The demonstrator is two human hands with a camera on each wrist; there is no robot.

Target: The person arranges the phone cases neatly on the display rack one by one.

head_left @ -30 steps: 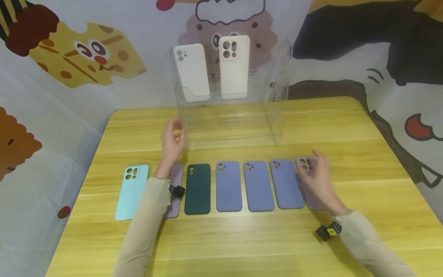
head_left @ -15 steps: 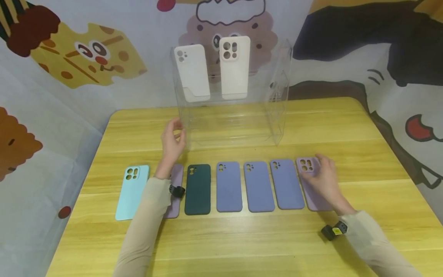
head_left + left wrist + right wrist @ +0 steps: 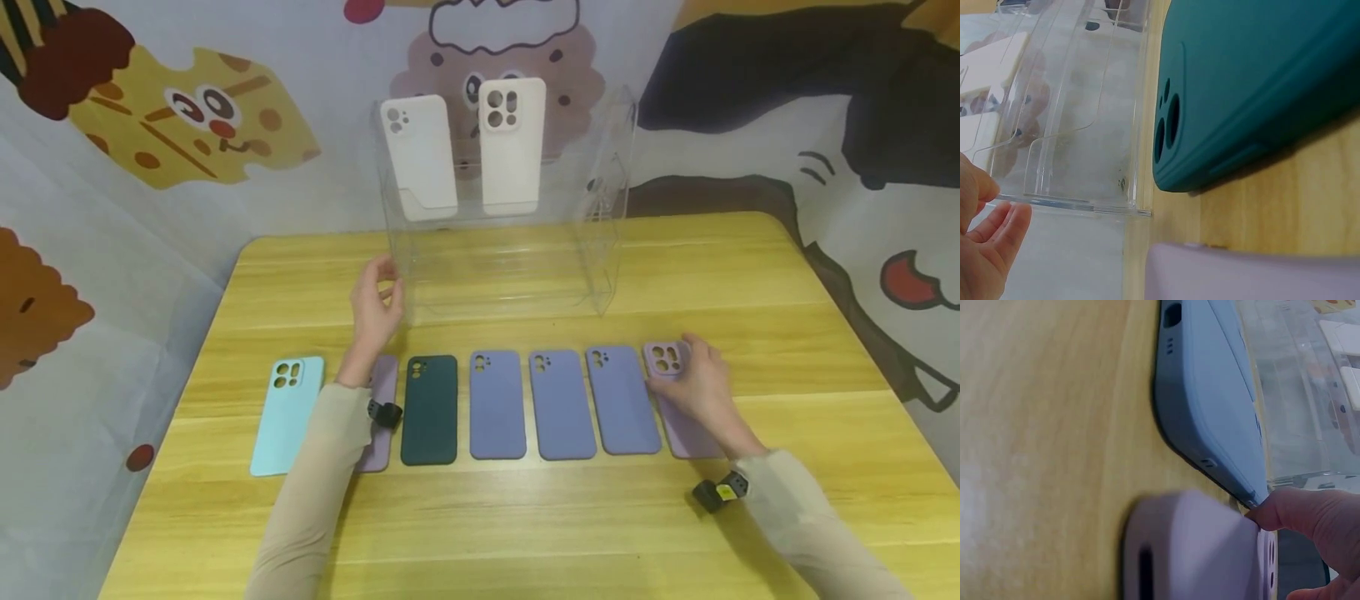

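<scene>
My right hand (image 3: 701,383) holds the mauve phone case (image 3: 678,429) at the right end of a row on the table, thumb at its left edge and fingers at its far right edge. In the right wrist view the thumb (image 3: 1297,509) sits between this case and the neighbouring periwinkle case (image 3: 1216,394). My left hand (image 3: 377,308) pinches the left side edge of a clear display stand (image 3: 498,300). Beside that forearm lie a dark green case (image 3: 429,410) and another mauve case (image 3: 382,392), partly hidden by the wrist.
Two white cases, one on the left (image 3: 422,158) and one on the right (image 3: 512,150), stand on the upper tier of the stand. A light turquoise case (image 3: 285,417) lies at the row's left end. A cartoon-printed cloth (image 3: 337,50) hangs behind the wooden table (image 3: 480,533).
My right hand has moved slightly right and settled its fingers on the edges of the mauve case. My left hand stays at the stand's side.
</scene>
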